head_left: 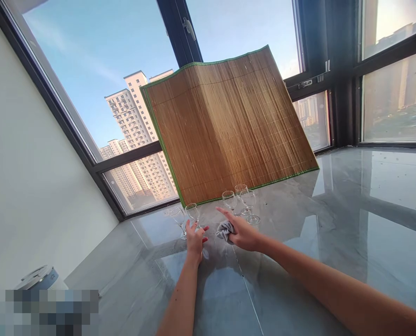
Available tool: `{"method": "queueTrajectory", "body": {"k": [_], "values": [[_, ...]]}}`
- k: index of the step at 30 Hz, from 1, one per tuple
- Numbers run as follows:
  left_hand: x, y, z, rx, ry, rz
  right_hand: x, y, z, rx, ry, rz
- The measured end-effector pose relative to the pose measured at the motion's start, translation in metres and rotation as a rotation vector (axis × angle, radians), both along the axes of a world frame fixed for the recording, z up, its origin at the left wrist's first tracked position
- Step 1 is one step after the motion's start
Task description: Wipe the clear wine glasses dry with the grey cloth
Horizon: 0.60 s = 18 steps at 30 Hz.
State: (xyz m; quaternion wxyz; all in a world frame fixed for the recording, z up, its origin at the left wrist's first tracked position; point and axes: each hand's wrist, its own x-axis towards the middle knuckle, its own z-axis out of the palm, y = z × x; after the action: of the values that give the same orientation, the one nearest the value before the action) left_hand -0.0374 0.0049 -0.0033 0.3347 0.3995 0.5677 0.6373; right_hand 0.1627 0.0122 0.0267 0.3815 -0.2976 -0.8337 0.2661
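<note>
My left hand (194, 241) has its fingers spread just in front of a stemmed glass (192, 211); whether a fingertip touches it I cannot tell. A second stemmed glass (176, 215) stands just left of that one. Bunched in my right hand (244, 233) is a grey cloth (225, 231), with the index finger pointing out over it. Behind this hand three more clear glasses stand close together: one on the left (229, 200), one at the back (241, 189) and one in front (248, 199).
A bamboo mat (229, 126) with green edging leans against the window behind the glasses. The glossy grey tiled surface (281, 280) reflects the windows. A white and blue container (41, 278) stands at lower left, near a blurred-out patch. A wall (29, 154) bounds the left side.
</note>
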Motion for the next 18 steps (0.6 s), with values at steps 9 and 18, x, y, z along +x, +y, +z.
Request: {"method": "queueTrajectory", "body": {"k": [9, 18], "values": [[0.01, 0.001, 0.0, 0.008, 0.252, 0.121, -0.004, -0.049, 0.026, 0.189, 0.109, 0.154], [0.006, 0.009, -0.01, 0.12, 0.413, 0.161, 0.003, -0.08, 0.032, 0.402, 0.121, 0.205]]}}
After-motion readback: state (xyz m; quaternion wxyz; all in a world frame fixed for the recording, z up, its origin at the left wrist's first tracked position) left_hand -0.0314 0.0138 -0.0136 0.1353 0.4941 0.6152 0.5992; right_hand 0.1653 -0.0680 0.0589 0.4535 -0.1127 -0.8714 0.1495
